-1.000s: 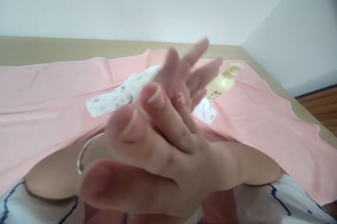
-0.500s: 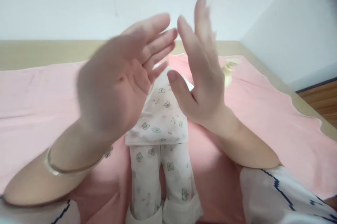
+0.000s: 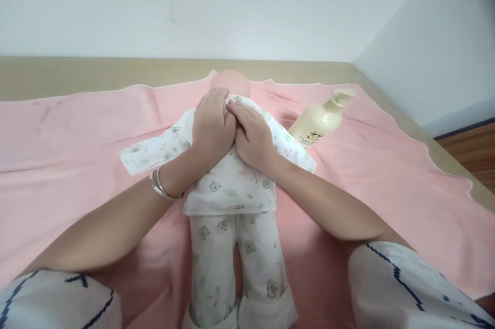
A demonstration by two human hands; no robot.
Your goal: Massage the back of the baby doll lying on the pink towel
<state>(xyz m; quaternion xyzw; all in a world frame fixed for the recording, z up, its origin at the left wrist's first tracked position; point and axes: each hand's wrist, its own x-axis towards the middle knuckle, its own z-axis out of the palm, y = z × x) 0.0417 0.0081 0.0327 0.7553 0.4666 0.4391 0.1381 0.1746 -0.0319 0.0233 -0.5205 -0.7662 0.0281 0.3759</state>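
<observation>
A baby doll (image 3: 231,192) in a white top and trousers with small green animal prints lies stretched out before me, its smooth pink head (image 3: 231,80) at the far end. My left hand (image 3: 213,121) rests flat on the upper body, just below the head, with a silver bangle on that wrist. Right beside it, my right hand (image 3: 253,135) lies flat on the top too, fingers extended and thumb against the left one. Neither hand grips anything. Both hands cover part of the doll's upper body.
A pink cloth (image 3: 69,159) with wavy edges is spread under the doll over a light wooden surface (image 3: 69,73). To the right, a cream pump bottle (image 3: 319,120) with a cow picture lies tilted on it. White walls (image 3: 247,4) rise behind.
Both hands have come down from the air above the doll and now lie flat on its upper body, side by side. The sleeves, head and bottle now show.
</observation>
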